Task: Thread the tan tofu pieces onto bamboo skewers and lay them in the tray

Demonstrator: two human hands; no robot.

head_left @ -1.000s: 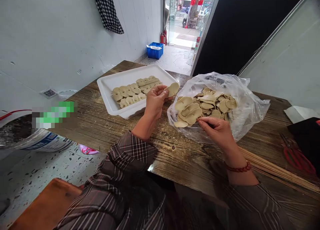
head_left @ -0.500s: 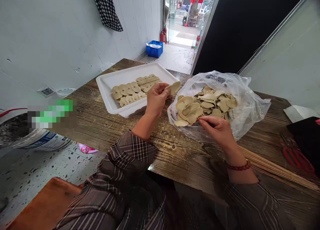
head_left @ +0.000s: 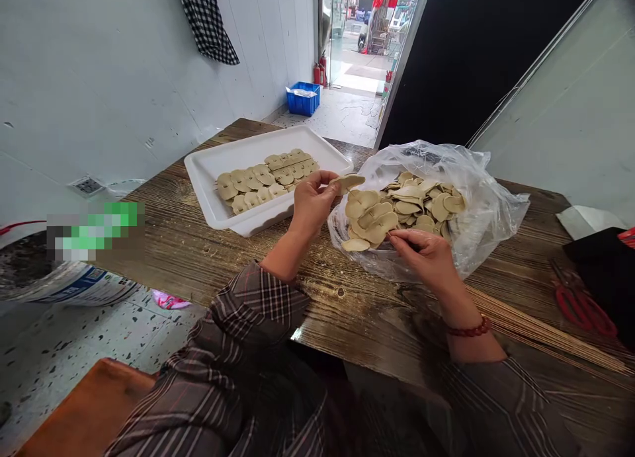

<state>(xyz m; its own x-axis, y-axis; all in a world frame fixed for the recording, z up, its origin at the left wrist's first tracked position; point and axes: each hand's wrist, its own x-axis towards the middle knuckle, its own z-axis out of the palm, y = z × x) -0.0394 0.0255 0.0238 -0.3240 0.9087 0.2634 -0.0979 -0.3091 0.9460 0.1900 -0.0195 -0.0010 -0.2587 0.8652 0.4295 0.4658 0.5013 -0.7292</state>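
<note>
My left hand [head_left: 316, 199] pinches a flat beige slice [head_left: 348, 181] between thumb and fingers, held between the tray and the bag. My right hand [head_left: 421, 250] is closed on the near end of a thin skewer, whose shaft is mostly hidden behind several threaded slices [head_left: 376, 222]. These threaded slices overlap, just left of my right fingertips and over the edge of a clear plastic bag [head_left: 491, 209]. Loose slices [head_left: 439, 207] are heaped in the bag. At the left, a white tray [head_left: 206, 202] holds rows of skewered slices [head_left: 253, 179].
A bundle of thin sticks [head_left: 540, 328] lies on the wooden table [head_left: 178, 258] at the right. Red-handled scissors [head_left: 580, 305] are beyond it, near a black object. Left of the table stands a white bucket [head_left: 99, 285]. A blue crate [head_left: 303, 100] sits on the floor near the doorway.
The slice in my left hand has tilted flatter and come closer to the threaded slices. My right hand keeps its grip. The whole view has shifted slightly.
</note>
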